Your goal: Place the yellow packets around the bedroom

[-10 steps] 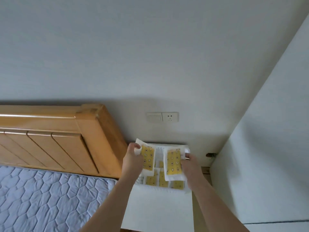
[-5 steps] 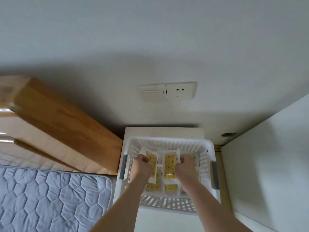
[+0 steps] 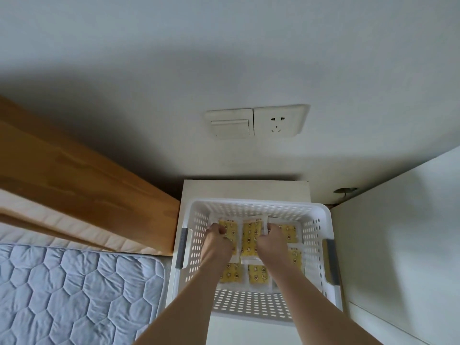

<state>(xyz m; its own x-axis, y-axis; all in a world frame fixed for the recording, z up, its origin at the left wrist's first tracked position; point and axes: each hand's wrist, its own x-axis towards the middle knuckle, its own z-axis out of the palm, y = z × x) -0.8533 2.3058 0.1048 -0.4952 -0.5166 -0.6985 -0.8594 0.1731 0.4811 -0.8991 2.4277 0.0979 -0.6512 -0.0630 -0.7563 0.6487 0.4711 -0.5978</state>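
A white perforated basket (image 3: 316, 220) with grey handles stands on a white bedside table (image 3: 245, 189). Several yellow packets with white borders lie on its floor. Both my hands are down inside it. My left hand (image 3: 216, 242) grips a yellow packet (image 3: 230, 229) at the left. My right hand (image 3: 272, 241) grips another yellow packet (image 3: 250, 239) in the middle. More yellow packets (image 3: 258, 273) lie below and to the right of my hands.
A wooden headboard (image 3: 87, 185) and a grey quilted mattress (image 3: 74, 295) are on the left. A wall switch (image 3: 230, 124) and socket (image 3: 277, 122) sit above the table. A white cabinet side (image 3: 398, 245) closes in on the right.
The view has tilted down and closer to the basket. Both hands, each holding a packet, have gone from above the basket down into it.
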